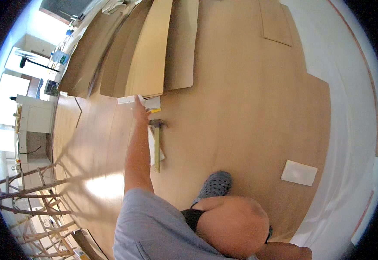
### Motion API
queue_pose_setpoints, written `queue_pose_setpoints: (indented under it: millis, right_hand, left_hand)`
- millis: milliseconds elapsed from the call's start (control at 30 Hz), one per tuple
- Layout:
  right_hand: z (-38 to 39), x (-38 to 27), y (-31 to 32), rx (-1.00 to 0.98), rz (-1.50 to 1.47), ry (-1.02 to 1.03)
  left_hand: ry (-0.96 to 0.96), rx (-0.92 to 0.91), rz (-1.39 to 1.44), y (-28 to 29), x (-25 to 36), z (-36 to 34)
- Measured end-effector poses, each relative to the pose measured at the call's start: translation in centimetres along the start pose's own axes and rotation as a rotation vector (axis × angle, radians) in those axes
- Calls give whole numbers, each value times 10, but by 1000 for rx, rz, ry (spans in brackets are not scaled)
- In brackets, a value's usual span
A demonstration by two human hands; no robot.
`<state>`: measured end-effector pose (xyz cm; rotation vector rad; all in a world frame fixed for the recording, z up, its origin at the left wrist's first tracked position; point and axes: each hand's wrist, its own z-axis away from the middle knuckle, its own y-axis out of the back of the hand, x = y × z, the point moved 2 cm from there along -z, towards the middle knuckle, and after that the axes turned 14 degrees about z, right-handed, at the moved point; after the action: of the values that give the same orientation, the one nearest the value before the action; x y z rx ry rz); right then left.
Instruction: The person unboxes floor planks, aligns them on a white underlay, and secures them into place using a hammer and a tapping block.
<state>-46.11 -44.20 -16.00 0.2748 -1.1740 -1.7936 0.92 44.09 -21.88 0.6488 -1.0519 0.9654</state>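
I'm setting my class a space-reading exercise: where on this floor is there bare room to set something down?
The widest bare patch of floor lies between the hammer and the white pad. Another lies between the left forearm and the wooden frame. Crowding is tightest around the left hand, between the brown sheets and the hammer.

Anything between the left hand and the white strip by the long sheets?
Nothing visible: the left hand appears to be on the white strip, at the near end of the long sheets. The hammer lies nearer the body, not between them.
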Motion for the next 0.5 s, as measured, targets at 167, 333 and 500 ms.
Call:
queue_pose_setpoints:
  millis: [167, 333, 500]
  right_hand:
    - [-9, -34, 43, -116, 7, 146]
    - [-7, -29, 101, -137, 52, 135]
    - [-6, -22, 173, -163, 135, 114]
  left_hand:
    - [107, -151, 11, 69, 49, -109]
    - [243, -220, 368, 47, -38, -105]
    - [332, -300, 449, 18, -77, -81]
